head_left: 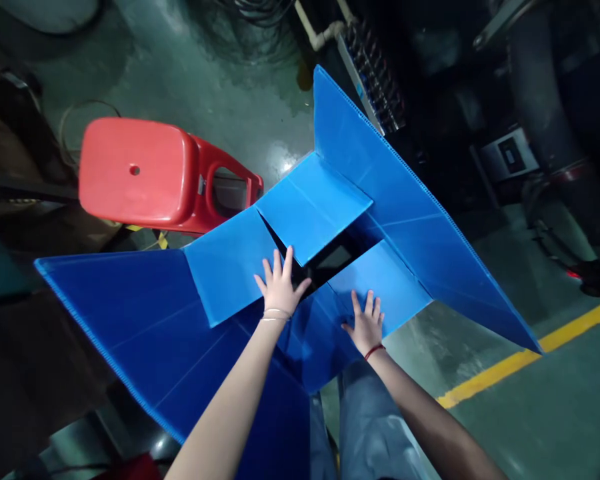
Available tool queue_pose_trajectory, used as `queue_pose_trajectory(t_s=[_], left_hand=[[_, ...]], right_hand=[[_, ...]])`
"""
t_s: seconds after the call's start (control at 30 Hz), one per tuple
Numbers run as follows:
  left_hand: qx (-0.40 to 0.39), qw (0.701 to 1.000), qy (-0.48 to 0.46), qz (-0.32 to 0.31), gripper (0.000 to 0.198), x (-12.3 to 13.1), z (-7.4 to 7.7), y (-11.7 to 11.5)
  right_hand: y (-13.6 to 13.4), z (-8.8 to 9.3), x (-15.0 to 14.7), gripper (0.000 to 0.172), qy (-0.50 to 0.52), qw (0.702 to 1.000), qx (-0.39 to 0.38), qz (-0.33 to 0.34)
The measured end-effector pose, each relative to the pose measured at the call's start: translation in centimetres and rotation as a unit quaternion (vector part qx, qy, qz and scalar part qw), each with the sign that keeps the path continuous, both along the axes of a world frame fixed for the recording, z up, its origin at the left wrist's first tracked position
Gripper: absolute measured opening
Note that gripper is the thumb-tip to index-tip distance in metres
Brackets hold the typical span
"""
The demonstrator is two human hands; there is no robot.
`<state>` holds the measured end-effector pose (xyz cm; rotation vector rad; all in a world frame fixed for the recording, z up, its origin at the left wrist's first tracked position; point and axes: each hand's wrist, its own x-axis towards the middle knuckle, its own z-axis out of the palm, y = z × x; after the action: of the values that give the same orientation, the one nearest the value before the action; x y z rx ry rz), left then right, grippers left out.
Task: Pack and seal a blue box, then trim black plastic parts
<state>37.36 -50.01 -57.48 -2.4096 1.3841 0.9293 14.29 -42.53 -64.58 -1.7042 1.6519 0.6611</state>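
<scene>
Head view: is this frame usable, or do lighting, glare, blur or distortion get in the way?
In the head view, the lighting is dim, with deep shadow at the edges; glare shines on the green floor beside the red plastic stool; wide-angle distortion splays the blue corrugated plastic box; the left hand and right hand look sharp.

free: dark box opening [330,262], probably | blocking: blue plastic flaps [310,207] | beside: red stool [135,170]

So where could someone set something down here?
Bare green floor lies between the red plastic stool and the long blue flap, and beyond it by the yellow floor line. Crowded around the left hand and right hand on the short flaps.
</scene>
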Motion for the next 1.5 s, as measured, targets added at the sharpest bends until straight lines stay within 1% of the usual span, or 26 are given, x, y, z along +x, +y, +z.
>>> queue_pose_trajectory(t_s=[0.1,0.2,0.27,0.33,0.4,0.43,0.47,0.53,0.57,0.6,0.63,0.67,0.7,0.73,0.77,0.83,0.9,0.97,1.03,1.1,1.13,1.2,1.27,1.37,1.43,1.5], left_hand=[[0.065,0.997,0.048,-0.004,0.115,-0.9,-2.7,0.1],[0.104,0.994,0.037,-0.025,0.139,-1.2,-4.3,-0.4],[0.13,0.991,0.011,-0.039,0.148,-1.5,-5.1,-0.7],[0.139,0.989,-0.016,-0.042,0.151,-2.0,-5.9,-0.7],[0.136,0.989,-0.032,-0.038,0.15,-2.5,-6.6,-0.5],[0.134,0.99,-0.036,-0.037,0.15,-2.6,-6.9,-0.3],[0.131,0.99,-0.04,-0.036,0.15,-2.7,-7.2,-0.2],[0.127,0.99,-0.044,-0.038,0.149,-2.8,-7.4,-0.1],[0.124,0.99,-0.045,-0.04,0.149,-2.7,-7.5,0.0],[0.121,0.991,-0.046,-0.042,0.149,-2.7,-7.6,0.0],[0.12,0.991,-0.047,-0.043,0.149,-2.7,-7.6,0.0],[0.12,0.991,-0.047,-0.043,0.149,-2.7,-7.6,0.0],[0.121,0.991,-0.048,-0.041,0.149,-2.7,-7.6,0.0],[0.121,0.991,-0.047,-0.039,0.15,-2.7,-7.5,-0.1],[0.122,0.991,-0.044,-0.038,0.149,-2.8,-7.5,-0.1],[0.117,0.992,-0.037,-0.036,0.148,-2.7,-7.3,-0.3],[0.105,0.993,-0.031,-0.041,0.147,-2.6,-7.1,-0.5],[0.091,0.994,-0.028,-0.048,0.147,-2.2,-6.6,-0.6],[0.081,0.995,-0.021,-0.057,0.146,-1.6,-6.0,-0.5],[0.075,0.995,-0.009,-0.069,0.143,-0.8,-5.4,-0.3],[0.071,0.994,-0.003,-0.077,0.141,-0.4,-5.1,-0.1],[0.064,0.994,0.007,-0.093,0.134,0.4,-4.6,0.0],[0.057,0.993,0.01,-0.105,0.125,1.1,-4.0,-0.1],[0.048,0.993,0.005,-0.108,0.104,2.2,-2.9,-1.0],[0.04,0.993,0.006,-0.112,0.084,3.3,-1.6,-1.9],[0.027,0.992,0.006,-0.121,0.067,5.0,0.2,-2.7]], right_hand=[[-0.1,0.5,-0.1,0.097,-0.002,1.0,-0.003,0.009],[-0.1,0.8,-0.4,0.093,-0.01,1.0,-0.008,0.012],[-0.1,0.8,-0.4,0.091,-0.018,1.0,-0.014,0.007],[-0.1,0.8,-0.3,0.089,-0.029,0.999,-0.023,-0.001],[-0.4,1.7,-0.4,0.082,-0.048,0.998,-0.03,-0.008],[-0.9,2.7,-0.6,0.076,-0.059,0.998,-0.03,-0.007],[-1.5,4.2,-1.0,0.067,-0.08,0.996,-0.04,-0.008],[-3.7,8.5,-2.6,0.051,-0.13,0.986,-0.1,-0.01],[-5.1,11.1,-3.8,0.042,-0.19,0.958,-0.214,-0.03],[-6.7,13.6,-5.1,0.038,-0.215,0.918,-0.329,-0.048],[-8.3,15.9,-6.6,0.039,-0.195,0.876,-0.436,-0.074],[-9.8,17.8,-8.0,0.048,-0.15,0.841,-0.508,-0.115],[-10.9,19.1,-9.3,0.06,-0.107,0.837,-0.52,-0.132],[-11.5,19.8,-10.4,0.067,-0.096,0.853,-0.494,-0.139],[-11.6,19.9,-11.1,0.069,-0.096,0.879,-0.443,-0.147],[-10.0,18.8,-11.1,0.067,-0.111,0.934,-0.309,-0.137],[-6.4,16.6,-9.7,0.065,-0.115,0.955,-0.257,-0.09],[-2.5,13.9,-7.5,0.057,-0.136,0.974,-0.181,-0.029],[0.3,11.0,-5.1,0.058,-0.133,0.986,-0.094,0.027],[1.3,8.2,-3.2,0.058,-0.082,0.993,0.017,0.077],[1.3,6.9,-2.5,0.057,-0.059,0.993,0.053,0.09],[0.7,5.0,-1.5,0.057,-0.033,0.991,0.085,0.097],[0.1,4.1,-1.0,0.059,-0.032,0.992,0.083,0.092],[0.1,3.9,-0.9,0.063,-0.027,0.992,0.087,0.093],[0.2,4.1,-0.8,0.064,-0.022,0.991,0.091,0.095],[0.2,4.3,-0.8,0.065,-0.018,0.99,0.095,0.098]])
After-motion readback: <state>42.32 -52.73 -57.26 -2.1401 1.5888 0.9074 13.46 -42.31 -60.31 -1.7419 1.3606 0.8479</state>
